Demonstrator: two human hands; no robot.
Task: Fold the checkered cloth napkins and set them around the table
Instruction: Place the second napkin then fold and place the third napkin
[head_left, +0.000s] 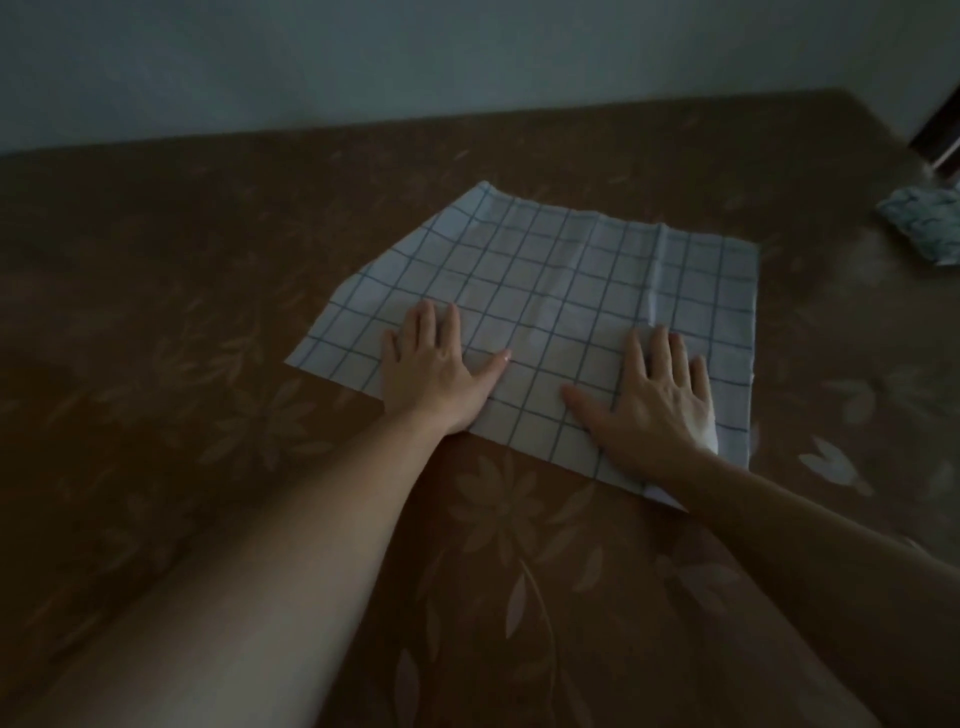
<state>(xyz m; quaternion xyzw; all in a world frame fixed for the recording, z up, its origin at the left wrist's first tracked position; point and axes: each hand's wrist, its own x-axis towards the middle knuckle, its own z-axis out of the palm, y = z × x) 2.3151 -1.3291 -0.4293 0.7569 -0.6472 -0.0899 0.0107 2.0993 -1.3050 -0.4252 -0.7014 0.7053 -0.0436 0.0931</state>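
Napkin (561, 291): one white cloth with a blue check lies spread on the tabletop (208, 260), just right of the frame centre. Its upper left corner looks turned or angled in, and a raised crease runs top to bottom through its right-hand part. Whether it is already doubled over cannot be told in this dim light.

Left hand (434, 369): palm down on the lower left part of the cloth, fingers straight and spread, grasping nothing. Right hand (657, 389): palm down on the lower right part, fingers likewise straight and released, pressing flat. Both rest near the edge closest to the camera.

Step in hand, as judged: smoothing and flattening the cloth ahead of a fold, or pressing a fold line along the near edge. No folded napkin is visible anywhere on the tabletop, so the task appears to be at an early stage.

Next move, as judged: pinch two corners, carry one edge over to meet the opposite edge, align the check lines, then press the new crease. The existing crease on the right should be flattened first.

Surroundings: a crumpled pale item (922, 223) lies at the right edge of the frame, well apart from the cloth; its nature cannot be told. A dark object (940, 140) stands at the upper right. Neither obstructs the fold.
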